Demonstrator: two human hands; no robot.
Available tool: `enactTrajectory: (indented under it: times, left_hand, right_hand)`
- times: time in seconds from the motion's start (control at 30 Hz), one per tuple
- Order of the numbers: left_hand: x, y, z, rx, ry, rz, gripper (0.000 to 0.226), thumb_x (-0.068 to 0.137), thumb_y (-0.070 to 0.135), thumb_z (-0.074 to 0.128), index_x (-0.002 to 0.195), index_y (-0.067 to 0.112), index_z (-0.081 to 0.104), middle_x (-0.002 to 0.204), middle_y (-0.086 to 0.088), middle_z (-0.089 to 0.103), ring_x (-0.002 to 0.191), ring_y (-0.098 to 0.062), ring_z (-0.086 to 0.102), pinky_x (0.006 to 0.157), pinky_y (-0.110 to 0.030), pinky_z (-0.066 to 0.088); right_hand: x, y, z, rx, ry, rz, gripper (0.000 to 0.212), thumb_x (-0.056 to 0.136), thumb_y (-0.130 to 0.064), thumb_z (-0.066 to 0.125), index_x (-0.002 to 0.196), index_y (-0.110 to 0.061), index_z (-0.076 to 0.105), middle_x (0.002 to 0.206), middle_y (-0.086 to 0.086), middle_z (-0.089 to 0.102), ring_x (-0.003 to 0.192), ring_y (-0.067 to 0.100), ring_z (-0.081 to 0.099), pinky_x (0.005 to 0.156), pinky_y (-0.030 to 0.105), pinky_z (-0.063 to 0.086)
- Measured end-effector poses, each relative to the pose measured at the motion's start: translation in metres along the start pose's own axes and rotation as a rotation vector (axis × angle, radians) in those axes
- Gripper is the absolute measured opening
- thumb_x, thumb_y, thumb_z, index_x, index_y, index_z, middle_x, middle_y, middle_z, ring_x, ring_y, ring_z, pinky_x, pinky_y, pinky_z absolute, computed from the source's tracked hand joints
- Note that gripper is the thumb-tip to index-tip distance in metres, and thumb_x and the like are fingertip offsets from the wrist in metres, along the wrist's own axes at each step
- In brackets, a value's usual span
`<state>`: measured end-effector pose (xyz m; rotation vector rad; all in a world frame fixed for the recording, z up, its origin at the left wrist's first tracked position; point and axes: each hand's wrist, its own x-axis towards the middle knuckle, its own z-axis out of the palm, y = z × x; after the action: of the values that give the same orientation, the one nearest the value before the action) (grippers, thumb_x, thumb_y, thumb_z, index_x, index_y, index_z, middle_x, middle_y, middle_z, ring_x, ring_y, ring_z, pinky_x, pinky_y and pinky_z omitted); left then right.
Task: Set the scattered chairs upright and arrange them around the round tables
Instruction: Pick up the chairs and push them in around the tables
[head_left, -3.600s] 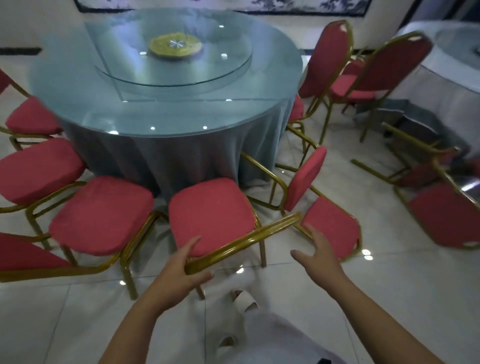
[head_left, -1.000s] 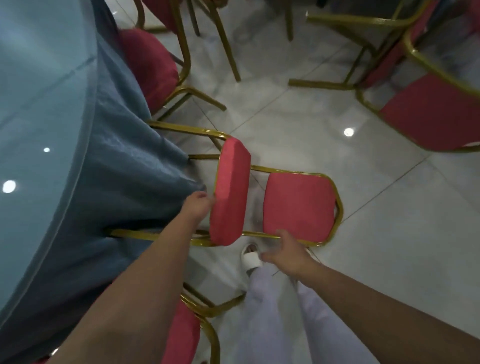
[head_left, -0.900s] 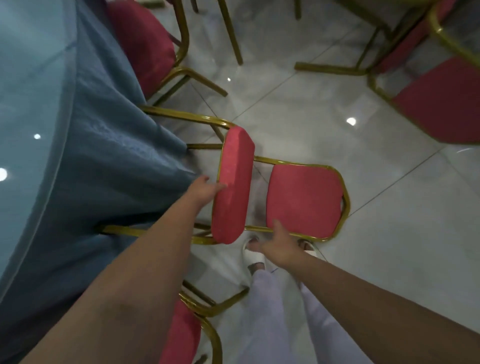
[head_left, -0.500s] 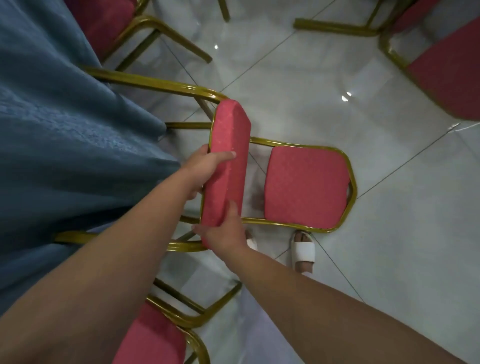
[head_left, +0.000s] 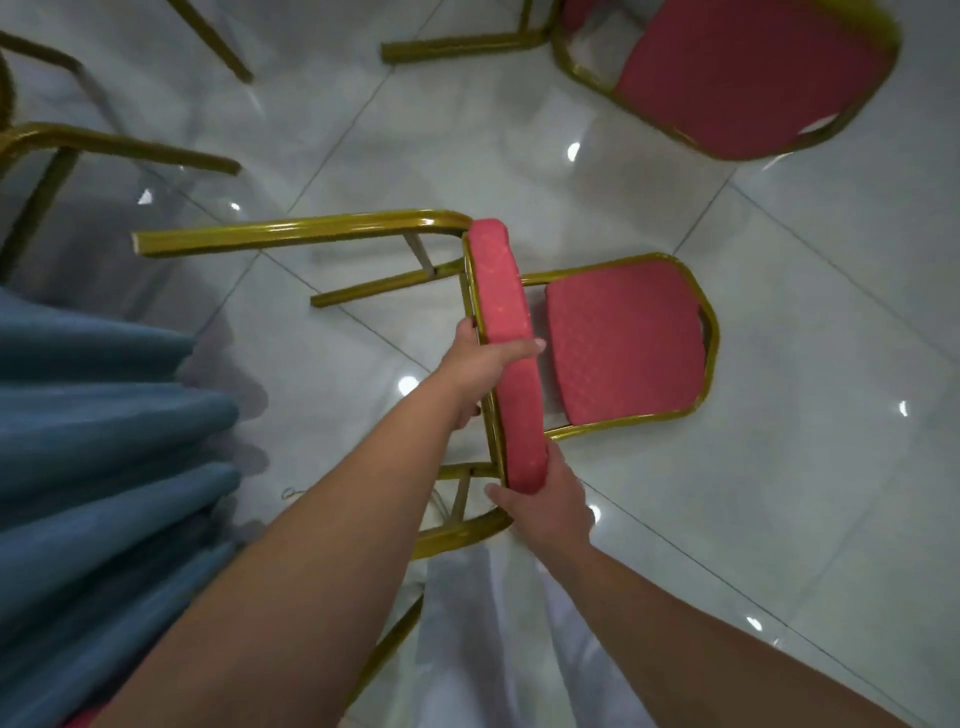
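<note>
— Step?
— Righting the chair (head_left: 623, 343), on its back right of the tablecloth (head_left: 104, 441); left hand (head_left: 483, 364) and right hand (head_left: 550, 509) grip its seat (head_left: 506, 312), fingers (head_left: 524, 345) curled.
— Next?
— Likely tip it onto its legs (head_left: 291, 234).

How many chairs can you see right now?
4: centre chair, gripped by left hand and right hand; top-right chair; left-edge chair, legs only; bottom chair beside the tablecloth, mostly cropped. Others may be hidden.
</note>
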<state>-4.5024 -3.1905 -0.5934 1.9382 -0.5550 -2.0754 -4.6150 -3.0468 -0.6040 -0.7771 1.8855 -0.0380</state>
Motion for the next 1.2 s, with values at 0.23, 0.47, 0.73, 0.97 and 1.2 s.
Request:
enactTrajectory:
  times: [0.23,0.47,0.73,0.97,1.2]
  left_hand:
    - [0.046,0.001,0.055,-0.152,0.377,0.149,0.07,0.06,0.022,0.087,0.117,0.029,0.048,0.104,-0.001,0.066,0.087,-0.021,0.068,0.066,-0.038,0.06]
    - [0.058,0.003,0.056,-0.178,0.332,0.085,0.069,0.058,0.012,0.079,0.123,0.019,0.055,0.104,-0.008,0.072,0.085,-0.024,0.073,0.062,-0.036,0.06]
    - [0.047,0.06,0.211,-0.024,0.178,0.222,0.058,0.054,0.023,0.081,0.108,0.017,0.062,0.093,-0.002,0.069,0.081,-0.023,0.07,0.074,-0.042,0.062]
    - [-0.012,0.099,0.279,-0.146,-0.091,0.294,0.05,0.058,0.022,0.083,0.103,0.023,0.062,0.096,0.0,0.071,0.083,-0.024,0.071,0.073,-0.042,0.062]
    - [-0.024,0.084,0.149,-0.279,-0.413,0.329,0.054,0.058,0.001,0.064,0.113,-0.002,0.064,0.099,-0.017,0.069,0.086,-0.031,0.067,0.077,-0.04,0.058]
  right_hand:
    - [0.043,-0.005,-0.019,0.053,-0.045,-0.188,0.107,0.056,-0.038,0.076,0.147,-0.047,0.021,0.122,-0.013,0.056,0.108,0.014,0.059,0.091,0.039,0.053]
    - [0.045,0.001,-0.015,0.231,-0.003,-0.237,0.106,0.067,-0.022,0.071,0.149,-0.052,0.009,0.142,-0.015,0.047,0.127,0.008,0.046,0.107,0.029,0.039]
    - [0.072,0.054,-0.187,0.162,0.194,-0.235,0.093,0.063,-0.012,0.075,0.142,-0.047,0.038,0.094,-0.02,0.061,0.078,0.003,0.062,0.059,0.01,0.044]
    - [-0.011,0.041,-0.27,0.044,0.46,-0.23,0.098,0.072,-0.008,0.076,0.149,-0.046,0.03,0.112,-0.01,0.063,0.089,0.004,0.062,0.067,0.017,0.053]
    - [-0.054,-0.018,-0.146,-0.252,0.733,-0.403,0.11,0.054,-0.01,0.086,0.151,-0.031,0.039,0.136,0.011,0.053,0.116,0.035,0.049,0.093,0.057,0.049]
